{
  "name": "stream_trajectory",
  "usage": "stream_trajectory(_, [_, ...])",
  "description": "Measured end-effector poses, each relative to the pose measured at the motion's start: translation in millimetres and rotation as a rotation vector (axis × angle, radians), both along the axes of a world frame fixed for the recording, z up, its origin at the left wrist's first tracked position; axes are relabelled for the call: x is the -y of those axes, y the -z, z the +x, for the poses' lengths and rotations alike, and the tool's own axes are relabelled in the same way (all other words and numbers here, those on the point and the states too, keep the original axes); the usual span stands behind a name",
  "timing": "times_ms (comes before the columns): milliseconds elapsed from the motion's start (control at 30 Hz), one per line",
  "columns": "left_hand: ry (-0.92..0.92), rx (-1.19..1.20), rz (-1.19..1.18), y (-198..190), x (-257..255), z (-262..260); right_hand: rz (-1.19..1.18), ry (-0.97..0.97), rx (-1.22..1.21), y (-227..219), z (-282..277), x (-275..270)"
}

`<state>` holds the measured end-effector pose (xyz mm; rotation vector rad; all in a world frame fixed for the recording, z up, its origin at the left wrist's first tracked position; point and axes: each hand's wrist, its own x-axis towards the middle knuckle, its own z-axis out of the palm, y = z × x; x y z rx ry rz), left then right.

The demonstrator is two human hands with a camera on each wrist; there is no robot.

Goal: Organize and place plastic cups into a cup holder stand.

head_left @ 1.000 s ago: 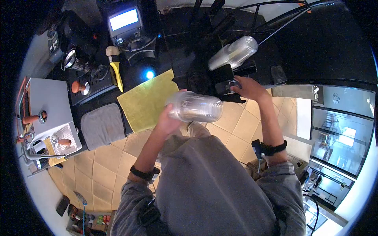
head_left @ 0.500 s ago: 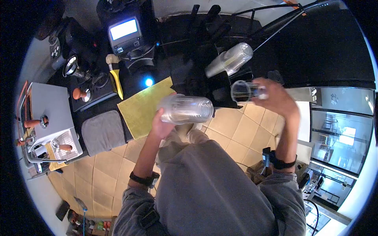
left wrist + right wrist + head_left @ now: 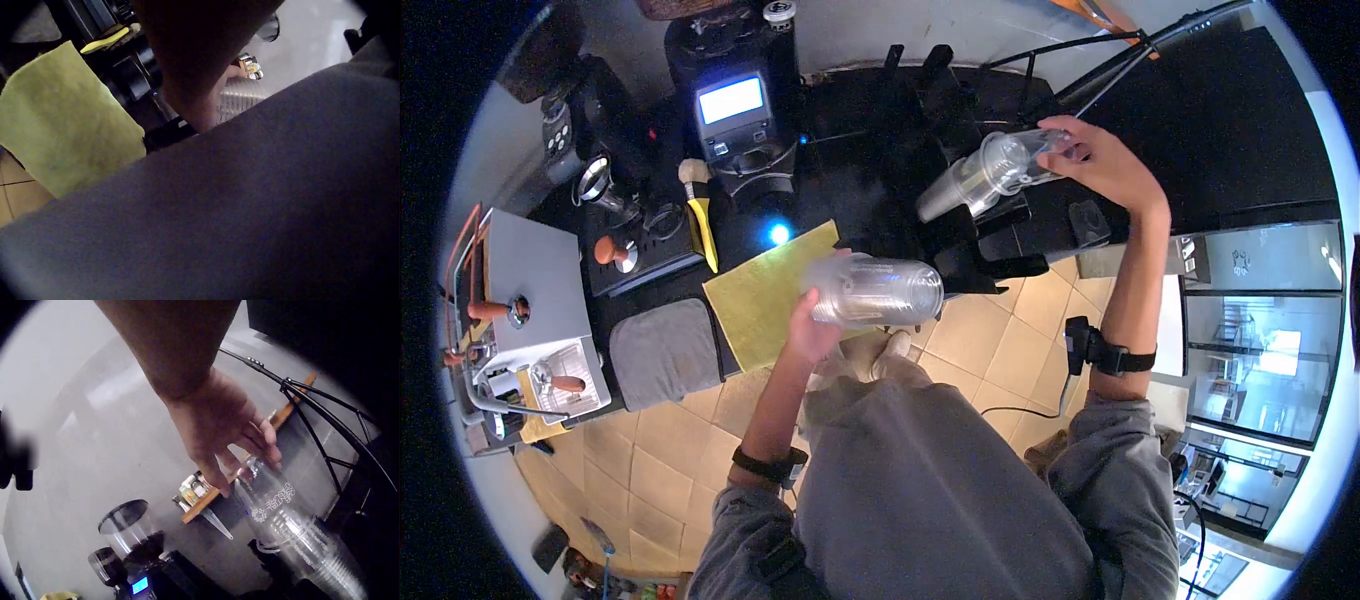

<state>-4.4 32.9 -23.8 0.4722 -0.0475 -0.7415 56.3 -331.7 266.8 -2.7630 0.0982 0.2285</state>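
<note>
My left hand (image 3: 808,332) grips a nested stack of clear plastic cups (image 3: 885,290) lying sideways in front of my body. In the left wrist view, that stack's ribbed rims (image 3: 240,100) show past the forearm, and the sleeve covers much of the rest. Up at the right, my right hand (image 3: 1112,172) holds a clear cup (image 3: 1043,150) by its base end, fingers and thumb around it. This cup, with white printing (image 3: 272,503), overlaps the end of a second stack of clear cups (image 3: 972,185), which leans at a slant over the black counter.
A yellow cloth (image 3: 775,300) lies at the counter's front edge, beside a grey cloth (image 3: 665,355). A yellow-handled brush (image 3: 700,220) and a grinder with a lit screen (image 3: 731,98) are further back. A sink (image 3: 572,385) is at the left.
My right hand lifted a clear cup from near the counter's front right and carried it up to the second stack's end. The left hand still holds its stack, shifted slightly left.
</note>
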Motion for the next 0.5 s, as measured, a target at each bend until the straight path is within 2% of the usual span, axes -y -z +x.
stream_trajectory(67, [-0.006, -0.010, 0.011, -6, -3, -2, 0.043, -0.002, -0.067, 19, 13, 1])
stream_trajectory(133, [-0.027, 0.003, 0.015, -16, -7, -5, -0.033, 0.012, -0.059, 29, 10, -7])
stream_trajectory(200, [-0.071, 0.007, 0.031, -19, -11, -11, -0.339, -0.145, 0.454, 38, -2, -25])
stream_trajectory(233, [-0.072, -0.023, 0.010, -18, -12, -13, -0.088, -0.029, 0.358, 21, -12, -61])
stream_trajectory(267, [-0.074, -0.049, -0.010, -19, -13, -15, 0.147, -0.053, 0.308, 24, -20, -76])
stream_trajectory(333, [-0.126, -0.071, 0.009, -22, -14, -22, 0.363, -0.255, 0.183, 45, -41, -106])
stream_trajectory(367, [-0.136, -0.077, 0.034, -22, -14, -26, 0.499, -0.253, -0.021, 50, -53, -125])
stream_trajectory(400, [-0.148, -0.082, 0.064, -24, -15, -30, 0.515, -0.351, -0.134, 65, -60, -133])
stream_trajectory(467, [-0.211, -0.062, 0.066, -33, -15, -40, 0.696, -0.384, -0.295, 77, -73, -155])
stream_trajectory(500, [-0.235, -0.055, 0.096, -33, -18, -46, 0.754, -0.369, -0.267, 87, -79, -159])
